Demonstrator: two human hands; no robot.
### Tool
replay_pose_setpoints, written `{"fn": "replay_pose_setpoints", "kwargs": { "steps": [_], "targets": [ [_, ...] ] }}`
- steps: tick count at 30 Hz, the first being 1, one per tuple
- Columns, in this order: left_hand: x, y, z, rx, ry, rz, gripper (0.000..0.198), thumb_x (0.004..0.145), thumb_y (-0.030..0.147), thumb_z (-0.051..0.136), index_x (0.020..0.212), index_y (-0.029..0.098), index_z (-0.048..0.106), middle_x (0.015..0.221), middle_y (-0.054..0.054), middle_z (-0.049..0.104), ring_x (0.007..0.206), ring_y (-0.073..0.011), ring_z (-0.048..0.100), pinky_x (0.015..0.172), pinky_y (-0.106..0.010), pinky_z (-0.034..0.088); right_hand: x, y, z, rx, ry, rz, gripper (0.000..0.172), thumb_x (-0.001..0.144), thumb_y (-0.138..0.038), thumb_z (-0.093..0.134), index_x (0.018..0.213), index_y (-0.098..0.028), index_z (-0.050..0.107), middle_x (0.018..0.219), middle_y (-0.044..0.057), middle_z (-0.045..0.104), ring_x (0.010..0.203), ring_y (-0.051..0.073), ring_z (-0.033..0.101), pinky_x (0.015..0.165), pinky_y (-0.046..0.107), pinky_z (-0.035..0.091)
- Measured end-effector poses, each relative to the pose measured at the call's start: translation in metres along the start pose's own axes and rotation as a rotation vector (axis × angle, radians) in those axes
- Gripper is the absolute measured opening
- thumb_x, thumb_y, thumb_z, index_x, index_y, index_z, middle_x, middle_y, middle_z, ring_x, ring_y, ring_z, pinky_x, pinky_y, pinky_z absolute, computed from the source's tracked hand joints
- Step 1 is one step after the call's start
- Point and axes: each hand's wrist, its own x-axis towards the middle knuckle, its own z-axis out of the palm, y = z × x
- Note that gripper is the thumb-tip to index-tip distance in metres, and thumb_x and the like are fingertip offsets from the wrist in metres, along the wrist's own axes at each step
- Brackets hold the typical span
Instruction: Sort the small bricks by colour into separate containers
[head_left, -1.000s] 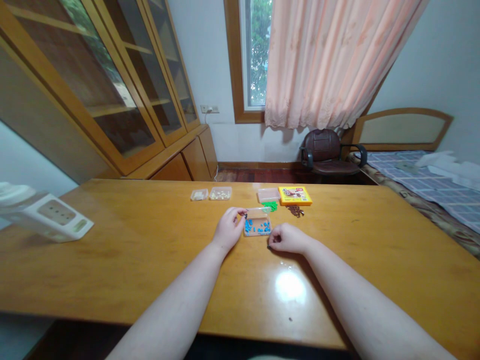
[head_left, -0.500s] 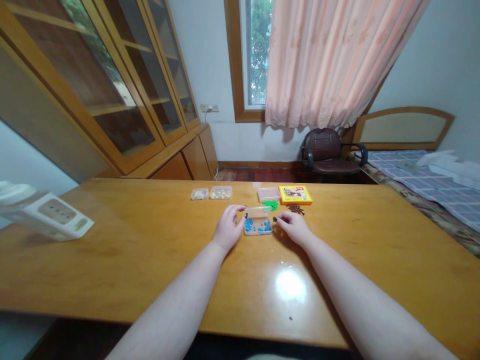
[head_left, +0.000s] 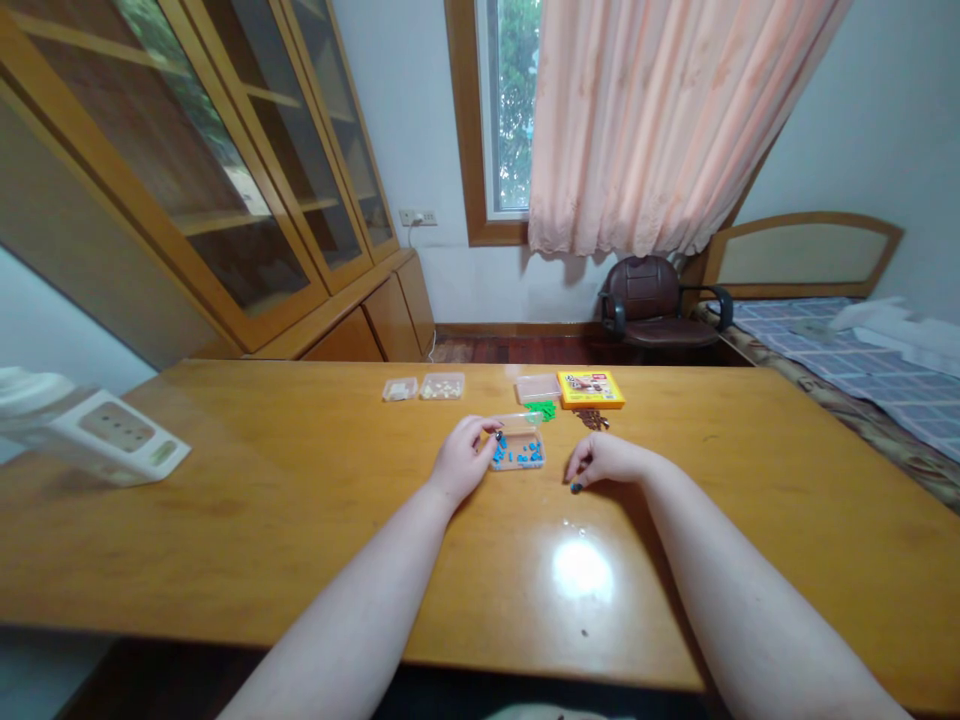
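A small clear plastic box [head_left: 517, 466] with its lid [head_left: 519, 421] raised at the back stands in front of me. Several small blue pieces [head_left: 523, 458] lie scattered inside it. My left hand [head_left: 463, 460] has closed on the box's left side, thumb at the rim. To the right of the box, my right hand [head_left: 609, 462] is low over the table, its thumb and finger pinched together at a small blue piece [head_left: 574, 487], mostly covered by the fingertips.
Behind the box lie green pieces [head_left: 540, 410], a clear tray [head_left: 537, 388], brown pieces [head_left: 592, 419] and a yellow box [head_left: 591, 390]. Two clear containers, one with pale pieces [head_left: 442, 386] and one with white pieces [head_left: 400, 389], stand farther left. A white plastic container [head_left: 127, 435] is at the far left.
My right hand has moved from beside the box's right edge toward me and slightly right, down to the blue piece on the table. My left hand stays at the box.
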Motion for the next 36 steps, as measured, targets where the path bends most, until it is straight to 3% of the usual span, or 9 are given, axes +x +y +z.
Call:
{"fn": "replay_pose_setpoints", "kwargs": {
  "steps": [7,9,13,17,23,25,29,32,36],
  "targets": [
    [0.001,-0.001,0.0,-0.005,0.006,-0.016,0.017,0.081,0.016,0.052,0.094,0.019,0.063,0.094,-0.003,0.063,0.07,-0.0112,0.053,0.065,-0.025,0.045,0.01,0.009,0.006,-0.056,0.033,-0.051,0.013,0.064,-0.019,0.065,0.072,-0.019,0.075,0.069,0.001,0.071,0.063,0.014,0.061,0.064,0.024,0.045],
    [0.001,-0.002,0.0,-0.01,0.026,-0.01,0.016,0.083,0.018,0.051,0.094,0.019,0.062,0.094,-0.003,0.063,0.07,-0.0111,0.053,0.066,-0.025,0.045,0.013,0.003,0.012,-0.038,0.145,-0.095,0.012,0.067,-0.022,0.065,0.073,-0.018,0.073,0.071,0.002,0.07,0.065,0.014,0.06,0.064,0.025,0.045],
    [0.0,-0.004,0.0,0.034,0.127,0.001,0.018,0.085,0.023,0.052,0.099,0.019,0.061,0.095,-0.004,0.061,0.071,-0.0116,0.053,0.068,-0.026,0.047,0.022,-0.016,0.034,-0.059,0.589,-0.153,0.017,0.075,-0.028,0.06,0.079,-0.016,0.071,0.063,0.001,0.061,0.059,0.013,0.052,0.058,0.025,0.041],
    [0.001,-0.006,-0.001,0.116,0.197,0.028,0.033,0.085,0.027,0.052,0.118,0.021,0.053,0.117,-0.008,0.054,0.101,-0.0179,0.054,0.086,-0.033,0.047,0.026,-0.024,0.047,-0.11,0.637,-0.239,0.029,0.082,-0.029,0.054,0.105,-0.018,0.067,0.07,0.002,0.059,0.061,0.013,0.05,0.06,0.025,0.042],
    [-0.002,-0.001,-0.001,0.301,-0.024,0.079,0.066,0.083,0.032,0.054,0.142,0.021,0.025,0.146,-0.014,0.031,0.134,-0.0281,0.03,0.109,-0.05,0.026,0.02,-0.018,0.037,-0.219,0.857,-0.245,0.03,0.086,-0.029,0.047,0.109,-0.016,0.063,0.091,0.008,0.064,0.073,0.017,0.057,0.07,0.032,0.048],
    [-0.005,0.003,0.001,0.355,-0.115,0.091,0.074,0.082,0.033,0.055,0.145,0.02,0.018,0.15,-0.015,0.025,0.136,-0.0296,0.026,0.11,-0.054,0.02,0.018,-0.022,0.038,-0.275,0.854,-0.323,0.039,0.085,-0.03,0.051,0.122,-0.017,0.055,0.113,0.012,0.061,0.096,0.022,0.057,0.086,0.038,0.046],
    [-0.007,0.011,0.002,0.417,-0.213,0.107,0.07,0.083,0.033,0.053,0.143,0.019,0.022,0.147,-0.014,0.033,0.134,-0.0276,0.031,0.111,-0.054,0.018,0.014,-0.031,0.047,-0.396,0.674,-0.472,0.063,0.082,-0.033,0.057,0.139,-0.017,0.036,0.141,0.013,0.04,0.13,0.026,0.037,0.106,0.045,0.032],
    [-0.006,0.017,-0.002,0.438,-0.254,0.108,0.052,0.085,0.032,0.051,0.134,0.018,0.04,0.136,-0.012,0.048,0.126,-0.0252,0.042,0.111,-0.052,0.022,0.011,-0.032,0.048,-0.412,0.648,-0.49,0.055,0.084,-0.03,0.054,0.136,-0.019,0.041,0.135,0.013,0.048,0.124,0.024,0.044,0.104,0.044,0.037],
    [-0.006,0.026,-0.007,0.467,-0.376,0.097,0.033,0.087,0.028,0.047,0.117,0.019,0.057,0.122,-0.008,0.061,0.114,-0.0215,0.054,0.108,-0.046,0.03,0.011,-0.029,0.043,-0.473,0.658,-0.571,0.028,0.085,-0.026,0.053,0.11,-0.02,0.064,0.11,0.011,0.065,0.104,0.023,0.059,0.093,0.043,0.046]
  ]
}}
